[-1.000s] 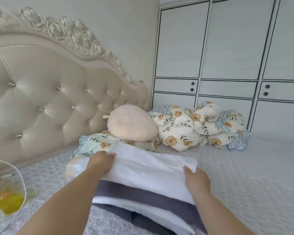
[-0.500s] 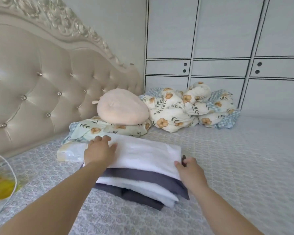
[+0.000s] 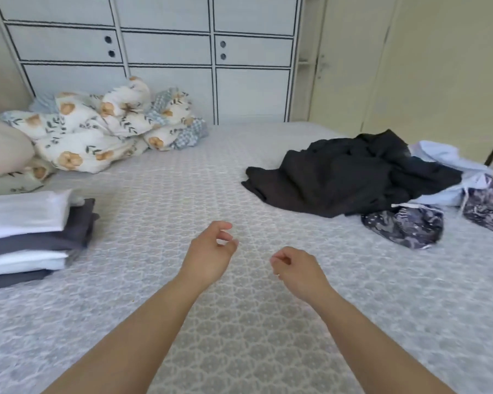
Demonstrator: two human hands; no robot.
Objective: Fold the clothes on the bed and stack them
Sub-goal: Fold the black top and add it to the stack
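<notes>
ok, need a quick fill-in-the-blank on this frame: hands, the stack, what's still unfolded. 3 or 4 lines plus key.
1. The top layer of the folded stack is ____ in colour.
2. Both the left hand and the right hand hold ____.
3. The black garment lies crumpled on the person's ____ side of the bed.
4. The floral duvet is bunched in front of the ____.

Missing words: white; nothing; right; wardrobe
</notes>
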